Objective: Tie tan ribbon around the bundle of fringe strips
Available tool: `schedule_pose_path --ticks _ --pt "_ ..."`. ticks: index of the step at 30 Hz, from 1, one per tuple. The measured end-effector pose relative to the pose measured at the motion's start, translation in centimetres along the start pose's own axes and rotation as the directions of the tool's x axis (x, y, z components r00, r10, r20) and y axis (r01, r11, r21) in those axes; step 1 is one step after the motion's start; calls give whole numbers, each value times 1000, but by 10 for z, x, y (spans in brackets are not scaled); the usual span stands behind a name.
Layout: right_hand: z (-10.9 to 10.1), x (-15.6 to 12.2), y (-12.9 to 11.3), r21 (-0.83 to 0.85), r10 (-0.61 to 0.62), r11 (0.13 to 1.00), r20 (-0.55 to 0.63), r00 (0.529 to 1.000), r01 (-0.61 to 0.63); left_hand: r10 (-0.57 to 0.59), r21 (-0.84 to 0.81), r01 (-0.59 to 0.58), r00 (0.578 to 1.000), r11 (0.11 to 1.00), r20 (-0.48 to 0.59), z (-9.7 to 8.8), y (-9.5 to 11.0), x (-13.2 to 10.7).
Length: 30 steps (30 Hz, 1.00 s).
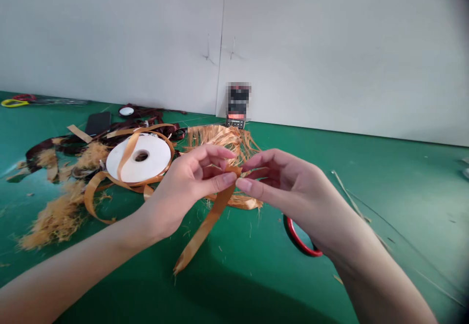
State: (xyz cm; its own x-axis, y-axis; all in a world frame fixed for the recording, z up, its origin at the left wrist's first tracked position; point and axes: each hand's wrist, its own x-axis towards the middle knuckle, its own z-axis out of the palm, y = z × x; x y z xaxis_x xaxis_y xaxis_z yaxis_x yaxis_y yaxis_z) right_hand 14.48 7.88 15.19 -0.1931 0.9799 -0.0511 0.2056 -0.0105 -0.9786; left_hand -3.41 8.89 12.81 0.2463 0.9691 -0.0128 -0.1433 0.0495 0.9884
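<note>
Head view: left hand (186,180) pinches a tan ribbon (205,228) mid-scene above the counter (256,255); right hand (296,177), grip unclear, at the ribbon's far end. Likely step: working that end; next calls for steady pinching.

The ribbon strip (207,226) is showing a satiny cloth sheen, the tabletop (388,167) is gleaming smooth, and the thread pile (58,216) looking rough.
</note>
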Motion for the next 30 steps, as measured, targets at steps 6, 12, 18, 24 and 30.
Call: schedule_pose_path --ticks 6,12,18,24,30 --pt "0 0 2 59 -63 996 75 995 59 -77 -65 80 996 995 50 0 -2 1" --pt "1 -4 -5 -39 -17 999 61 998 20 -50 -40 54 993 998 105 1 1 0" --pt "4 -6 -6 51 50 997 26 998 -52 21 5 -21 1000 1000 13 1 3 -1" --pt "7 -6 -4 229 53 972 40 998 -60 1 -15 -1 1000 1000 21 2 1 -1" --pt "3 -5 -4 248 30 968 -34 999 -21 30 53 -29 999 998 -24 2 2 0"
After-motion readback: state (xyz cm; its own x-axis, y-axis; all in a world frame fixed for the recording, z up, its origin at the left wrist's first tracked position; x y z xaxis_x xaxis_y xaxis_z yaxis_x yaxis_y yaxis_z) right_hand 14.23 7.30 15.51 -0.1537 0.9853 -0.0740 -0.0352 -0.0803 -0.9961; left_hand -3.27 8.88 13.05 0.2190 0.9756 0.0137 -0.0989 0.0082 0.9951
